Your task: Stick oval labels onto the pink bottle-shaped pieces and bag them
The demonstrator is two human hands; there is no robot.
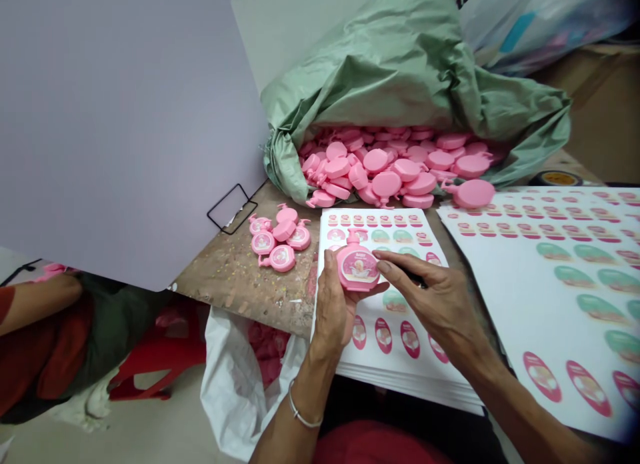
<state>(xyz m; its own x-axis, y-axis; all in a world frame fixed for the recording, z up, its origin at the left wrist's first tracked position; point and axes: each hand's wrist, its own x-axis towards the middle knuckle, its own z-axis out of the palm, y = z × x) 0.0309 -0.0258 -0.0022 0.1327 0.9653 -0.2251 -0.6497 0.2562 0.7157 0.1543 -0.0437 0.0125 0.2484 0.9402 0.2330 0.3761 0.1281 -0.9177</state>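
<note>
While the left hand, part-closed, grips one bottle, label on, above the sheets, the right hand, curled round a dark tool, meets its edge; seemingly done: small group on the table, four labels showing; seemingly remaining: plain bottles, many, in the sack.

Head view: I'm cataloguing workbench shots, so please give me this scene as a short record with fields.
Left hand: holds pink bottle, label facing the camera
Right hand: fingertips at the bottle's edge; dark object by the fingers, unclear
Under the hands: sticker-sheet stack
Picture right: more sticker sheets
Left of stack: small bottle group on the table, some labels visible
Behind: open green sack with many pink bottles
</note>
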